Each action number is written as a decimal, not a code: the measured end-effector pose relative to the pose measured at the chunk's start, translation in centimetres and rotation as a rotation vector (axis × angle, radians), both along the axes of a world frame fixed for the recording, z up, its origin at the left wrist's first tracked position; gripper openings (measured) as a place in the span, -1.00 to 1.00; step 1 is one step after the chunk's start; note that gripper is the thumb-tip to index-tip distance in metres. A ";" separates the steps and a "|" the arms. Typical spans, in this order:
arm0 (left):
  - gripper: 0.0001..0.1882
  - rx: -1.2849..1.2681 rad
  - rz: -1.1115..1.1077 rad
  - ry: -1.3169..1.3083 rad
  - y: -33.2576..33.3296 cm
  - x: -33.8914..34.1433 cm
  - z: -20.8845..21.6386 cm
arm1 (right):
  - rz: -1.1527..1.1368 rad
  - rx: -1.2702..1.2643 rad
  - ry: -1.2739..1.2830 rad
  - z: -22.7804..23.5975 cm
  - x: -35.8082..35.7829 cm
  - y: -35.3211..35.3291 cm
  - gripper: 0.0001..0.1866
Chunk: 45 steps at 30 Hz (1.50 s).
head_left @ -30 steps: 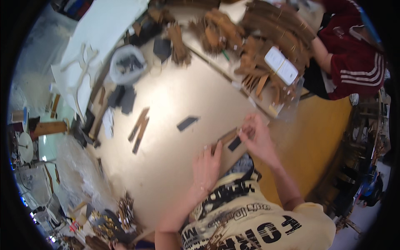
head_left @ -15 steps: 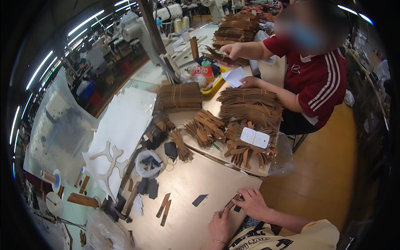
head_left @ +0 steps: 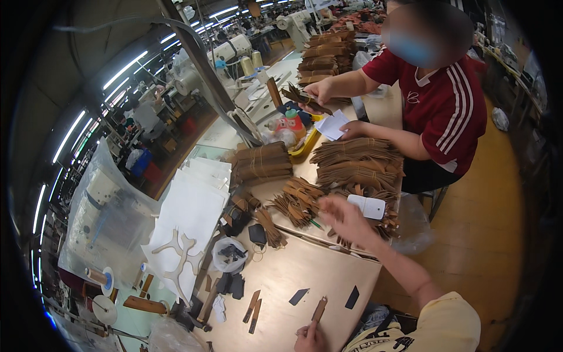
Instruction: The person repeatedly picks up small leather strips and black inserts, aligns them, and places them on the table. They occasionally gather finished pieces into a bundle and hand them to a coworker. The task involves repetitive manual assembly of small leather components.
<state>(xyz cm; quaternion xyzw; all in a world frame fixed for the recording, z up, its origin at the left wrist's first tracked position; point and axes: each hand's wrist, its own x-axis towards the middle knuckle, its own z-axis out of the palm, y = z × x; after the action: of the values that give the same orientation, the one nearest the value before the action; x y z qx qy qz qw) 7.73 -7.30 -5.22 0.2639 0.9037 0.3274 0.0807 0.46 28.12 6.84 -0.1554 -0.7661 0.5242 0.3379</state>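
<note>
My left hand (head_left: 309,339) is low at the table's front edge, its forefinger on the near end of a short brown leather-like strip (head_left: 319,308). My right hand (head_left: 347,222) is stretched forward over the near side of the strip bundles, blurred, with its fingers loosely apart and nothing visible in them. Below it lie a bundle of brown strips (head_left: 298,198) and another bundle under a white card (head_left: 366,206). Two black slanted pieces, one left (head_left: 299,296) and one right (head_left: 352,297), flank the strip. Two brown strips with dark ends (head_left: 253,312) lie farther left.
Across the table, a person in a red shirt (head_left: 451,111) holds brown strips (head_left: 305,101) and white paper (head_left: 332,125). Stacked bundles (head_left: 355,158) stand before them. A plastic bag with black scraps (head_left: 230,253), white sheets (head_left: 187,205) and a thread spool (head_left: 98,277) are at left.
My right hand has left the strip and swung forward to the bundles. My left hand stays at the strip. A black piece now lies uncovered at right. The view has shifted.
</note>
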 end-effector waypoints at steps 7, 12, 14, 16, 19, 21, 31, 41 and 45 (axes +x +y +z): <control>-0.83 -0.036 0.165 0.289 1.0 1.5 -0.5 | -0.586 0.445 0.221 6.9 -10.8 10.7 -0.37; -0.83 -0.128 0.129 0.176 0.5 1.1 0.1 | -0.645 0.494 0.178 8.1 -14.6 14.3 -0.23; -0.83 -0.195 0.117 0.134 0.3 1.0 0.0 | -0.676 0.495 0.173 8.3 -15.4 15.0 -0.22; -0.82 -0.154 0.128 0.124 0.3 1.0 -0.2 | -0.699 0.485 0.202 8.7 -15.9 15.7 -0.35; -0.82 -0.181 0.136 0.099 0.4 1.1 0.0 | -0.678 0.479 0.223 9.2 -16.1 16.3 -0.50; -0.82 -0.177 0.135 0.095 0.6 1.1 0.4 | -0.663 0.470 0.253 9.2 -15.9 16.4 -0.58; -0.85 -0.057 0.132 0.167 1.4 1.4 1.6 | -0.489 0.454 0.562 5.9 -13.2 14.6 -0.47; -0.84 -0.007 0.199 0.171 1.7 1.6 1.2 | -0.676 0.538 0.632 3.4 -9.8 14.2 -0.60; -0.85 -0.036 0.215 0.192 1.9 1.6 1.4 | -0.516 0.125 0.627 2.2 -9.2 14.5 -0.67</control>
<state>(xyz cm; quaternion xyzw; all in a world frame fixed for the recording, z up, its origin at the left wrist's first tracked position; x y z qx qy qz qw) 9.36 -5.36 -3.82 0.1940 0.9361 0.2912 -0.0370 -8.79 42.65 9.04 -0.1546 -0.5922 0.3965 0.6843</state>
